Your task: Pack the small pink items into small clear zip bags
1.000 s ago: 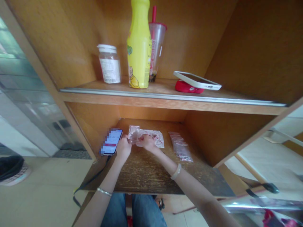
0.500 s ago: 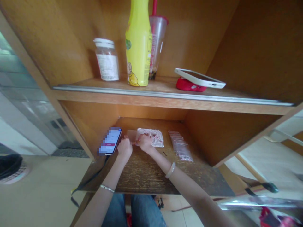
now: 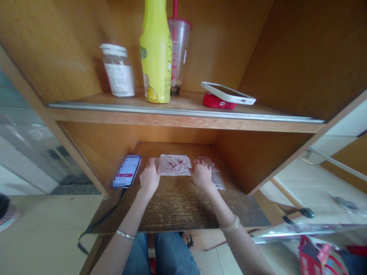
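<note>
The left hand (image 3: 150, 178) curls at a clear bag (image 3: 155, 162), its grip unclear; the right hand (image 3: 202, 174), fingers loosely parted, is by the stacked bags (image 3: 219, 181). Between them a crumpled packet (image 3: 174, 164) lies flat on the worn brown desk (image 3: 172, 208), beneath a wooden shelf (image 3: 186, 118); pale tiled floor (image 3: 48, 236) lies left.

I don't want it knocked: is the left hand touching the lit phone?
Apart: the head view shows a narrow gap between the left hand and lit phone.

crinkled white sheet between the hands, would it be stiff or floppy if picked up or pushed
The crinkled white sheet would probably be floppy, since creases run all over it. It looks thin, so likely light. Lying nearly flat on the dark board, it would more likely slide or bunch up than tip if pushed.
</note>
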`<action>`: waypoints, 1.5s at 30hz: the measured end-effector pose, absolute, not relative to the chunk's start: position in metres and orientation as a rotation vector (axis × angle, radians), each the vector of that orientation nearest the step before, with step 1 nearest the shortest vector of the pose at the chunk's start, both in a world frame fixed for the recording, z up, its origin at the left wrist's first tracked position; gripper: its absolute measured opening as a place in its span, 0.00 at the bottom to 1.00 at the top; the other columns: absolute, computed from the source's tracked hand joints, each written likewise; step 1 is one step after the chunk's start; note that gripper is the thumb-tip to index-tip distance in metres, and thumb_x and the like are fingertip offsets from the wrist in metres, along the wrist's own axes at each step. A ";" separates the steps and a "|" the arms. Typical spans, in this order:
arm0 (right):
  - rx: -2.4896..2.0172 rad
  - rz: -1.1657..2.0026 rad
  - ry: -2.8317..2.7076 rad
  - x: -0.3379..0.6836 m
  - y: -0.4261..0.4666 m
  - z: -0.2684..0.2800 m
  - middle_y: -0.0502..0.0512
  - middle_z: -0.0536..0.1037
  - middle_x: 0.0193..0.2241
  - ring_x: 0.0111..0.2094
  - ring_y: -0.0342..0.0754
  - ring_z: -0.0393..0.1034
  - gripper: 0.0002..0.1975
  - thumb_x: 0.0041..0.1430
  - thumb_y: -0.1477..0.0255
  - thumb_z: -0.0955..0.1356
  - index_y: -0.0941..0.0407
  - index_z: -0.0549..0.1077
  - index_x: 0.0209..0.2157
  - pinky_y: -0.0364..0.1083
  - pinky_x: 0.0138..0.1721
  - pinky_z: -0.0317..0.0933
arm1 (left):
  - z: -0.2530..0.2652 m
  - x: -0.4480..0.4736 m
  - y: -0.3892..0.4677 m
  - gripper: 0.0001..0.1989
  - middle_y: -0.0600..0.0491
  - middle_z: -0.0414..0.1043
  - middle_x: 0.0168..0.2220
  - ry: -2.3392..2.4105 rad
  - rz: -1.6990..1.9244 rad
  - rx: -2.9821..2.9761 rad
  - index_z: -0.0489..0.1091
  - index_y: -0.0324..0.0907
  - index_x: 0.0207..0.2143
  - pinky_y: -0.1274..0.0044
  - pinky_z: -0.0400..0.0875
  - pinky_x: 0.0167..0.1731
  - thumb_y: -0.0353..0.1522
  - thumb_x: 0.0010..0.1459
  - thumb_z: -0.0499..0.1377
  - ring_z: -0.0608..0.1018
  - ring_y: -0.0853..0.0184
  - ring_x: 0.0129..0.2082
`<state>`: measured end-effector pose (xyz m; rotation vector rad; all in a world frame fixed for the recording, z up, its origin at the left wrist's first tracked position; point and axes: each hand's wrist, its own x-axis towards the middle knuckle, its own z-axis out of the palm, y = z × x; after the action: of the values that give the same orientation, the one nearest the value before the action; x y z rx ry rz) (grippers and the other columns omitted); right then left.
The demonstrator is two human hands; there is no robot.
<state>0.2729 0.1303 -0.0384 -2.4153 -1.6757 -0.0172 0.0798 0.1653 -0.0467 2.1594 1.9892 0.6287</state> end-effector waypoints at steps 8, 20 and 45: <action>-2.574 0.048 -1.453 0.326 0.083 -0.074 0.65 0.75 0.44 0.47 0.55 0.69 0.16 0.61 0.73 0.60 0.60 0.71 0.48 0.51 0.46 0.56 | -0.064 0.104 0.139 0.19 0.52 0.75 0.37 1.489 0.981 2.211 0.56 0.43 0.54 0.77 0.68 0.29 0.34 0.61 0.52 0.78 0.66 0.30; -2.120 0.163 -1.031 0.342 0.066 -0.071 0.64 0.77 0.43 0.44 0.58 0.71 0.20 0.60 0.67 0.58 0.58 0.74 0.47 0.52 0.45 0.59 | -0.057 0.099 0.123 0.13 0.49 0.72 0.44 1.130 1.130 2.085 0.66 0.43 0.47 0.73 0.69 0.40 0.36 0.61 0.53 0.75 0.65 0.39; -1.407 0.723 -1.178 0.272 0.040 -0.038 0.54 0.74 0.32 0.32 0.45 0.67 0.17 0.47 0.58 0.72 0.58 0.72 0.32 0.42 0.33 0.59 | -0.023 0.087 0.095 0.09 0.58 0.67 0.24 0.645 0.606 1.471 0.66 0.39 0.31 0.80 0.62 0.32 0.36 0.56 0.57 0.70 0.73 0.26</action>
<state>0.2722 0.0401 -0.0381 -1.4074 -1.1779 0.7235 0.0873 0.0952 -0.0235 1.4713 0.6453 0.6057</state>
